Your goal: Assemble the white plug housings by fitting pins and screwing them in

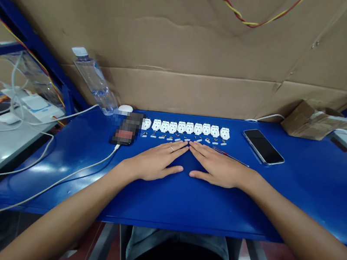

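Observation:
My left hand [158,160] lies flat on the blue table [181,206], fingers stretched out and a ring on one of them. Opposite it, my right hand [220,166] rests the same way, and the fingertips of both meet at the middle. Neither holds anything. Just beyond the fingertips runs a row of several small white plastic parts [189,127]. Between that row and my hands lie several small brass-coloured screws and small pale strips [177,140]. A thin screwdriver [237,160] with a clear reddish handle sits partly behind my right hand.
At the left are a phone [129,128] on a white charging cable [88,171], a white rounded object [125,108] and a plastic water bottle [95,80]. Another phone [263,147] and a cardboard box [308,120] are at the right. Cardboard [173,51] stands behind the table.

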The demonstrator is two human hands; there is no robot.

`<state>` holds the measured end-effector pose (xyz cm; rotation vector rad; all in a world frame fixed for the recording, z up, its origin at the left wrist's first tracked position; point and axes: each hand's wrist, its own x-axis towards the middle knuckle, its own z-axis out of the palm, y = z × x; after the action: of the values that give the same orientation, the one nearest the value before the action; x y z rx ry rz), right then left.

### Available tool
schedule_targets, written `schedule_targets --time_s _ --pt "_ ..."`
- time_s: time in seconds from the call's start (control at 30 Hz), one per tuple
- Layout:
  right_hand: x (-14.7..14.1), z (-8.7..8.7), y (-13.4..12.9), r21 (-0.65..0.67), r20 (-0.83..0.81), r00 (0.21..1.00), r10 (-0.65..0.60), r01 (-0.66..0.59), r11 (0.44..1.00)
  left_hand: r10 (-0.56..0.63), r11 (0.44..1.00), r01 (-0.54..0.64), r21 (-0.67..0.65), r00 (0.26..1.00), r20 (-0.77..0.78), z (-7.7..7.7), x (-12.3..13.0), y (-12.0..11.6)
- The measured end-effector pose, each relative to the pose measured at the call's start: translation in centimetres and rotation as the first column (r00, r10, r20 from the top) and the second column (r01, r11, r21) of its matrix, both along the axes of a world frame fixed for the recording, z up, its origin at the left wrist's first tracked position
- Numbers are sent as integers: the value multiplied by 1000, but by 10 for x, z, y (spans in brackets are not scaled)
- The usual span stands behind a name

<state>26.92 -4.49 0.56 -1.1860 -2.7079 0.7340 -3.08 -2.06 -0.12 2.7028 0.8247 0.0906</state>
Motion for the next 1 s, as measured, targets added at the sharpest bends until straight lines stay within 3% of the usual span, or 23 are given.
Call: schedule_targets --time_s 0.2,1.0 --pt "-1 3 0 -15 66 998 12 -11 1000 8 1000 -8 -1 1000 -12 1 1 -1" --pt "-1 -3 0 24 24 1000 7 -8 1000 13 1000 -13 -9 1000 -14 -1 -1 0"
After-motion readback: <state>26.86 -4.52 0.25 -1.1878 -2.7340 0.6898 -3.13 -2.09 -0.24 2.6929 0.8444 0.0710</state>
